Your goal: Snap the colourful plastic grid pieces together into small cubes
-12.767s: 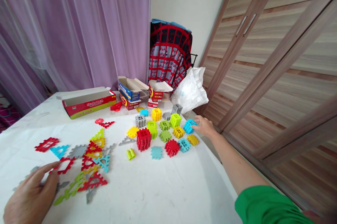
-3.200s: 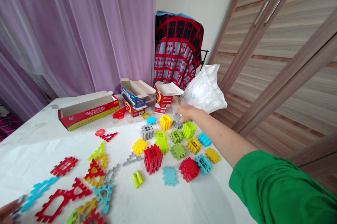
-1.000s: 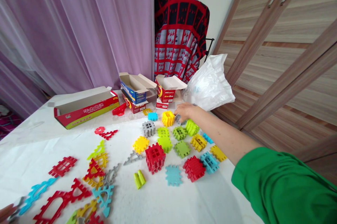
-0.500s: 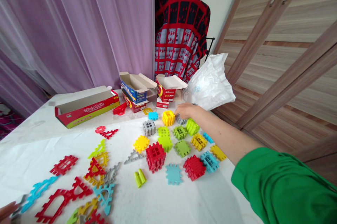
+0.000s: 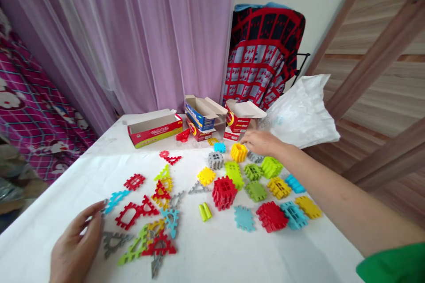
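My right hand [image 5: 262, 143] reaches across the white table [image 5: 215, 256] to the far blocks. Its fingers are loosely stretched over a yellow cube block [image 5: 238, 152], with a grey piece [image 5: 255, 157] under the wrist, and I see nothing held in it. My left hand [image 5: 78, 245] lies flat and open at the near left, its fingertips by a grey triangular flat piece [image 5: 114, 241] and a light blue flat piece [image 5: 116, 198]. A red cube block [image 5: 224, 192] stands among several coloured cube blocks at centre.
Open cardboard boxes stand at the back: a long red one [image 5: 154, 128], a blue one [image 5: 202, 114] and a small red one [image 5: 241, 119]. A white plastic bag [image 5: 300, 112] lies at the far right edge. Purple curtains hang behind, and a wooden wardrobe stands to the right.
The view has swung left and pulled back, so my left hand now shows whole on the table. My right hand stays by the yellow block and the grey piece.
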The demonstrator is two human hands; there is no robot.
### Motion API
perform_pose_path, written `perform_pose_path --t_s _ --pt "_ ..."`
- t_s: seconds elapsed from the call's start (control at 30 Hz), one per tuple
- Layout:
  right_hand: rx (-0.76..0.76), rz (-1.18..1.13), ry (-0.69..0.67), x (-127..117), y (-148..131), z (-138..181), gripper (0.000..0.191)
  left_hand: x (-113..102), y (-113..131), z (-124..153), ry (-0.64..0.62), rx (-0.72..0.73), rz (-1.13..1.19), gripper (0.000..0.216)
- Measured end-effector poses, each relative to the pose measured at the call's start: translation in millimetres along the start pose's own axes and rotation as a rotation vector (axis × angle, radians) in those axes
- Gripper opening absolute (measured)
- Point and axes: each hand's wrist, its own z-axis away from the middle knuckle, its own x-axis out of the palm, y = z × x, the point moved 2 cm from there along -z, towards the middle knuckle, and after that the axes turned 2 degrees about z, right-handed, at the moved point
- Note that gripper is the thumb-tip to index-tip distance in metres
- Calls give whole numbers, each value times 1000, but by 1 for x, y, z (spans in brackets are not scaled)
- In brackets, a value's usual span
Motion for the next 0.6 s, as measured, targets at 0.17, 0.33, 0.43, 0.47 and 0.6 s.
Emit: perform_pose_path --t_s 0.17,0.33,0.43,0.47,0.6 --pt "-165 -60 120 -33 -84 -7 33 7 3 -1 -3 87 156 32" --pt "-253 -179 38 -37 -194 -15 32 11 -4 -3 -1 87 255 33" --pt "-202 -231 -33 -21 -245 -15 27 10 -5 -5 8 71 296 33" --pt "-176 -249 -41 -15 -257 -14 27 10 -4 -5 14 71 307 32" --pt "-106 -288 -37 6 -282 -14 33 10 -2 -4 22 75 322 32"
